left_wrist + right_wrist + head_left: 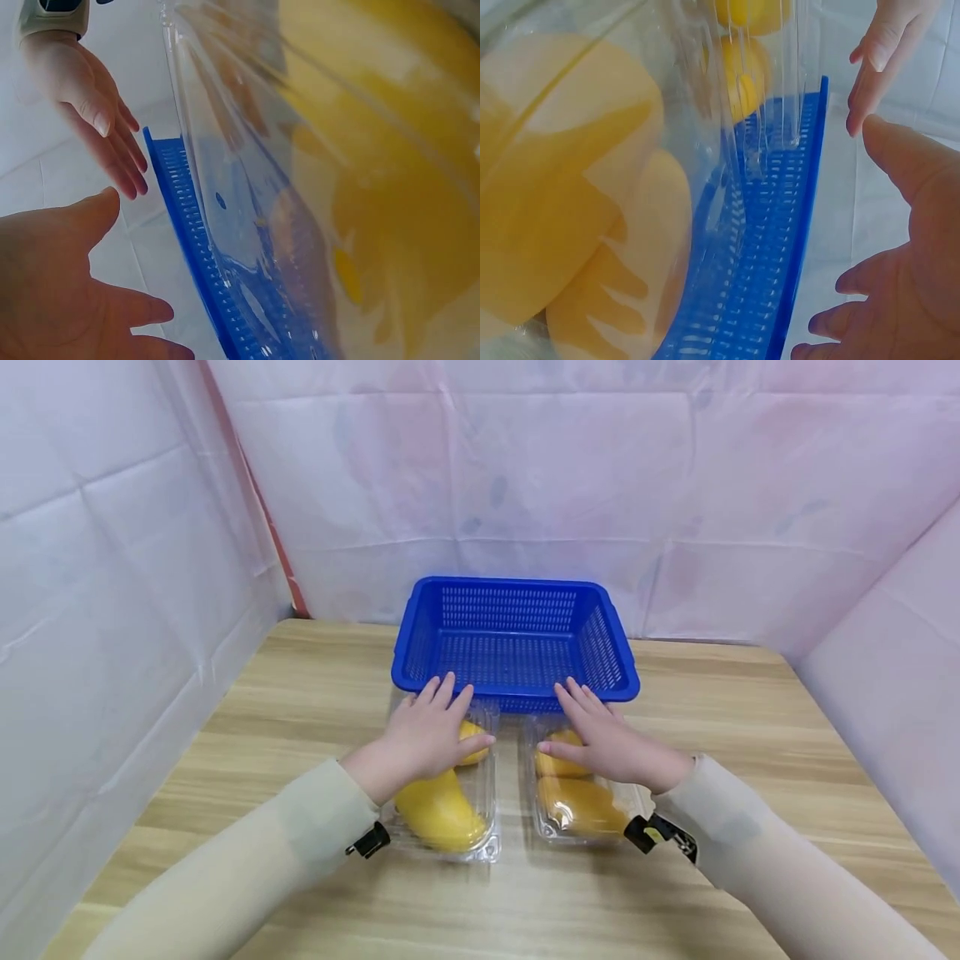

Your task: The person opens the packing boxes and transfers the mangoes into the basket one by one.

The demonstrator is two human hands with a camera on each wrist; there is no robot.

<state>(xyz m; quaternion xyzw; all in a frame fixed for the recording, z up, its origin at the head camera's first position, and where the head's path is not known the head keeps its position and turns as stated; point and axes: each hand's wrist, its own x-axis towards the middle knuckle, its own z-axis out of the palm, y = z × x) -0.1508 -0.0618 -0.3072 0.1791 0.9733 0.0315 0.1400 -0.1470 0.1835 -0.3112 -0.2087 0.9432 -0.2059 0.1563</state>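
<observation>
Two clear plastic clamshell boxes lie side by side on the table. In the left box (pixel 486 793) are yellow fruits that look like mangoes (pixel 441 814); the right box (pixel 551 837) has orange-yellow ones (pixel 581 804). My left hand (pixel 423 735) is over the left box, fingers straight and spread. Likewise my right hand (pixel 611 743) is over the right box with its fingers extended. Both wrist views show a gap between palm and box, and neither hand holds anything. Fingertips of both hands reach toward the near rim of a blue basket (pixel 517 695).
The blue basket, with slotted walls, stands behind the boxes near the back edge of the wood-grain table (pixel 300 710). Pale patterned sheets (pixel 555 468) hang behind and at both sides. Black wrist devices (pixel 369 841) sit at both cuffs.
</observation>
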